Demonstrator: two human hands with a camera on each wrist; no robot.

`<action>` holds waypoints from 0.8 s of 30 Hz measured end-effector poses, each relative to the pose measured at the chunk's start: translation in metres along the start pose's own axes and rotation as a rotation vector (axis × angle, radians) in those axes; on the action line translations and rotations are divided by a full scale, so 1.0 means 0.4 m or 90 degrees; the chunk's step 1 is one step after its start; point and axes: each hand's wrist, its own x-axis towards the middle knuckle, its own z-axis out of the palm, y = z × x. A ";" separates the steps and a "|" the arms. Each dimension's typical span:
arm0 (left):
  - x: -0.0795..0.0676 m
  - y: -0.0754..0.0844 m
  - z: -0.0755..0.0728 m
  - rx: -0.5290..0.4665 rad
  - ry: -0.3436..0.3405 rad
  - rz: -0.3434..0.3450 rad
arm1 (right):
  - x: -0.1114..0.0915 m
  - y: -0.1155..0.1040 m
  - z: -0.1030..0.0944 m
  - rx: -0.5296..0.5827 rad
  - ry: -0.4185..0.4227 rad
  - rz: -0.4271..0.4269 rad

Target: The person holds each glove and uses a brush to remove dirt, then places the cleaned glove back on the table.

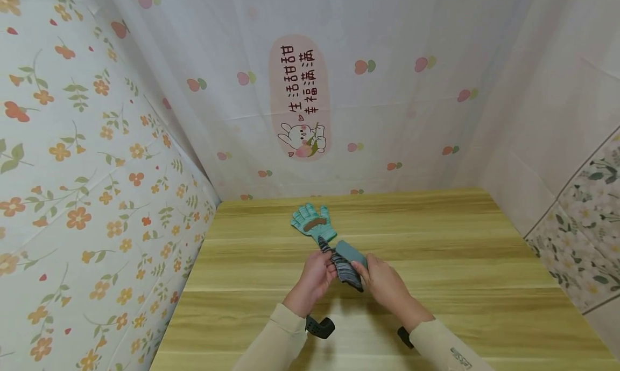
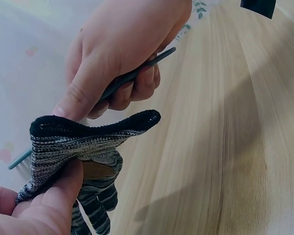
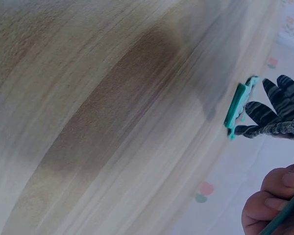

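Note:
My left hand [image 1: 317, 278] holds a black-and-grey striped knit glove [image 1: 350, 274] by one side, above the table. In the left wrist view the glove [image 2: 54, 152] shows its black cuff toward the right hand [image 2: 120, 44], a brown patch, and fingers hanging down. My right hand [image 1: 387, 286] grips a flat blue-grey brush [image 1: 350, 251], held close along the striped glove; whether they touch is unclear. Just beyond, a teal knit glove [image 1: 306, 215] with a brown patch lies on the table, its fingers pointing away.
The wood-grain table [image 1: 436, 225] runs back to a white curtain [image 1: 387, 102] with printed fruit and lettering. A flower-patterned cloth [image 1: 106, 172] hangs at the left, and another flowered panel [image 1: 588, 209] at the right. Black wrist mounts [image 1: 319, 328] are strapped under the wrists.

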 end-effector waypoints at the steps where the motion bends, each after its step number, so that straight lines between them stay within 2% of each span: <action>1: 0.000 0.000 -0.002 -0.002 0.002 -0.001 | 0.000 0.001 0.000 0.000 -0.002 0.001; 6: 0.005 0.003 -0.009 -0.005 0.011 -0.003 | 0.001 0.006 0.002 0.009 -0.014 0.010; 10: 0.007 0.002 -0.011 -0.006 0.000 0.000 | 0.001 0.010 0.005 0.020 -0.016 0.011; 15: 0.006 -0.003 -0.013 -0.025 -0.023 -0.004 | 0.003 0.009 0.014 0.074 -0.029 0.025; 20: 0.007 -0.012 -0.011 -0.021 -0.012 -0.011 | 0.004 0.000 0.013 0.126 -0.019 0.034; 24: 0.006 -0.014 -0.005 -0.003 -0.012 -0.009 | 0.005 -0.017 -0.008 0.159 0.002 0.047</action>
